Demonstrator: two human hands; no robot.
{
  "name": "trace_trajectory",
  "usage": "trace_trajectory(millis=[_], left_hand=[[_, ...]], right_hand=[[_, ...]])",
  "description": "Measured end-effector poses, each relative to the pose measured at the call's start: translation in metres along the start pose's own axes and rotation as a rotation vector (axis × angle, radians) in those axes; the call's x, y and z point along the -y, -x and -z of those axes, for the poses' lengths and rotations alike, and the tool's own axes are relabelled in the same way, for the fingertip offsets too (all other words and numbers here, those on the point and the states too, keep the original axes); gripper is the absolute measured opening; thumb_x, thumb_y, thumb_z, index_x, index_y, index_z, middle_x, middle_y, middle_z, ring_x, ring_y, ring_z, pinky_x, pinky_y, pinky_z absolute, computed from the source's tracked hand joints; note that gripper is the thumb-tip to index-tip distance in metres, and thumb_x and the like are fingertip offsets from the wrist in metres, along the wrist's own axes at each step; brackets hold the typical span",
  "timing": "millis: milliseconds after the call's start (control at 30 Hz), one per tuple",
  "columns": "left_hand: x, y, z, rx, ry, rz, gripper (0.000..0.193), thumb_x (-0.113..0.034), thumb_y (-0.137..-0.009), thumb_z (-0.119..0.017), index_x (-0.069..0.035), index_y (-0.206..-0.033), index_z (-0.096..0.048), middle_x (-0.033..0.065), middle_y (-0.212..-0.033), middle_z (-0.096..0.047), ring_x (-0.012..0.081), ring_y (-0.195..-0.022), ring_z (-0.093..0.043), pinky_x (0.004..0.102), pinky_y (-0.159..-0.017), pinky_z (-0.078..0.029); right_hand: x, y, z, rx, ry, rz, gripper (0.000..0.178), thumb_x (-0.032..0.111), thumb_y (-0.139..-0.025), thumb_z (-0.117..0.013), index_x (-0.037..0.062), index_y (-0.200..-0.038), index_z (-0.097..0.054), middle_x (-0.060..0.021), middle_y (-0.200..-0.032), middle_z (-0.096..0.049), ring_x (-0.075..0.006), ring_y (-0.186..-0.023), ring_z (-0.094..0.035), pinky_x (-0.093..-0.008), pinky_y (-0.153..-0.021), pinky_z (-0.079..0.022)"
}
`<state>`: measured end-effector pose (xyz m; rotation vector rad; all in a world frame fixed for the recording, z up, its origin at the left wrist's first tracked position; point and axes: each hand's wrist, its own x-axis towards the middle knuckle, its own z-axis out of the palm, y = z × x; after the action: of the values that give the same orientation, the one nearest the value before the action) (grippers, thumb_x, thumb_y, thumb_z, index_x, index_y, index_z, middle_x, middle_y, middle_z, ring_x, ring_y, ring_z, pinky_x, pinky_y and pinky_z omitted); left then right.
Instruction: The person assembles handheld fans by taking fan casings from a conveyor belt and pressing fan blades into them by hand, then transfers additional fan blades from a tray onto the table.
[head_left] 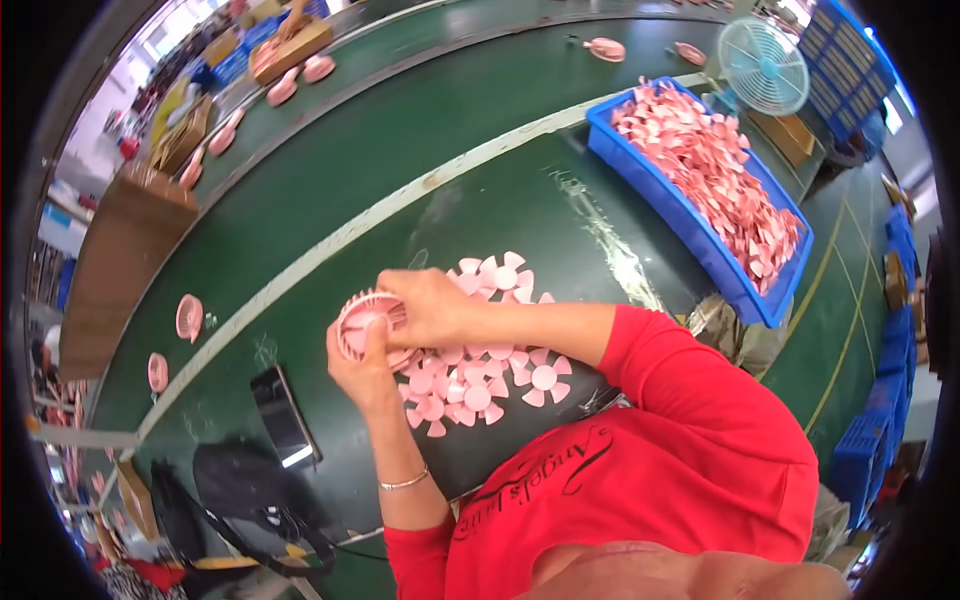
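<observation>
A round pink fan housing point(362, 322) with a slotted rim is held up between my two hands, over the green table. My left hand point(362, 378), with a bracelet at its wrist, is closed round the lower side, its thumb reaching into the housing. At the upper right rim, my right hand point(432, 305) grips the same housing, its fingers bent over the edge. Loose pink fan blades point(477, 397) lie piled on the table right beside and under my hands. What sits inside the housing is partly covered by my fingers.
A blue crate point(690, 222) full of pink fan blades stands at the far right, near a teal desk fan point(765, 66). A phone point(284, 416) and a black bag point(250, 482) lie at left. Pink housings point(189, 317) rest on the green belt beyond a white strip.
</observation>
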<state>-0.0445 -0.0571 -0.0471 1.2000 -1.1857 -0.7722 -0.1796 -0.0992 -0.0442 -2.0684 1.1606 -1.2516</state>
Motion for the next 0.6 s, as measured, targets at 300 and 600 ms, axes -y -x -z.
trace_trajectory(millis=[300,600], left_hand=[[-0.004,-0.008,0.01,-0.143,0.198,0.11,0.05,-0.005,-0.089,-0.06,0.001,-0.133,-0.036,0.0185,-0.126,-0.048,0.0206,-0.113,-0.051,0.0324,-0.096,-0.043],[0.045,-0.023,0.019,-0.134,0.152,0.266,0.026,-0.01,-0.088,-0.064,0.0,-0.112,-0.058,0.0079,-0.103,-0.065,0.0148,-0.095,-0.062,0.0246,-0.084,-0.046]], right_hand=[[-0.062,-0.042,0.024,-0.177,-0.75,-0.513,0.035,0.013,-0.068,-0.081,-0.0017,-0.092,-0.06,-0.0086,-0.077,-0.065,-0.0165,-0.052,-0.062,-0.0289,-0.046,-0.051],[-0.126,-0.043,0.056,-0.231,-0.715,-0.584,0.034,0.008,-0.079,-0.067,-0.0052,-0.11,-0.06,-0.0117,-0.085,-0.066,-0.0175,-0.073,-0.065,-0.0276,-0.065,-0.054]])
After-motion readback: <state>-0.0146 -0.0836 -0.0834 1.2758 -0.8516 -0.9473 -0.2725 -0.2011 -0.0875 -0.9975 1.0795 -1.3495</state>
